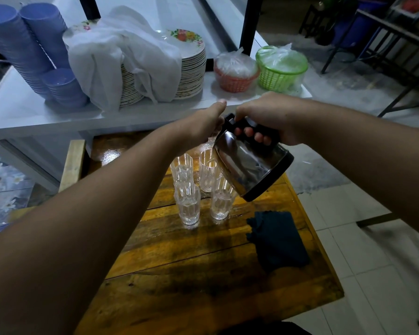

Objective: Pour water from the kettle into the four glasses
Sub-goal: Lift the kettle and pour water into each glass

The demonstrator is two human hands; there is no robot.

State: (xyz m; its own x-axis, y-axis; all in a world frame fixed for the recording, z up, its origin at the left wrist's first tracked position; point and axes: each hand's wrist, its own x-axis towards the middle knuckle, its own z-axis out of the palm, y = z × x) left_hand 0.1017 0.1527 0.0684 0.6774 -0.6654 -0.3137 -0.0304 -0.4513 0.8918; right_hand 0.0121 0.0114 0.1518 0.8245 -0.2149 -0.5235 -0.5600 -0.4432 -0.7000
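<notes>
A steel kettle with a black base and black handle hangs tilted, spout end away from me, over a cluster of clear ribbed glasses on the wooden table. My right hand is shut on the kettle's handle. My left hand rests against the kettle's top at the lid, which it hides. The front left glass and front right glass hold some water. The back left glass and back right glass stand behind them, the back right one under the kettle's spout end.
A dark folded cloth lies on the table right of the glasses. Behind stands a white counter with stacked blue bowls, cloth-draped plates, a red basket and a green basket. Tiled floor lies to the right.
</notes>
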